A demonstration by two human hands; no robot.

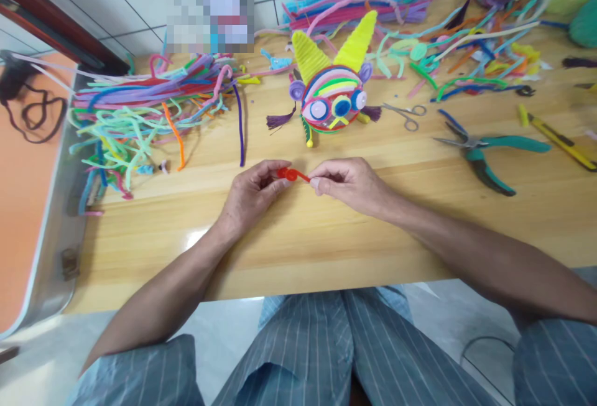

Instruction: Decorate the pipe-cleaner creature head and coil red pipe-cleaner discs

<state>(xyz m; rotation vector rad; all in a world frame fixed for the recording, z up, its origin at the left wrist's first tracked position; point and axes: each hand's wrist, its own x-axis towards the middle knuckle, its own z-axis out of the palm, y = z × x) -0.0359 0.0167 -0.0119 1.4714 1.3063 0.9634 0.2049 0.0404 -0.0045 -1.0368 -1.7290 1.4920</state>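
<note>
A red pipe cleaner [291, 175], partly coiled, stretches between my two hands over the wooden table. My left hand [254, 193] pinches its coiled end. The straight end is between the thumb and fingers of my right hand [347, 183]. Just beyond my hands stands a colourful mask-like figure [332, 98] with two yellow pointed ears, round eyes and purple tassels. Small scissors [407, 114] lie to its right.
Teal-handled pliers [480, 148] and a yellow cutter knife [562, 142] lie at the right. Piles of pipe cleaners cover the left [125, 126] and back [364, 5] of the wooden table [289, 250]. A metal-edged orange panel [32, 207] borders the left side.
</note>
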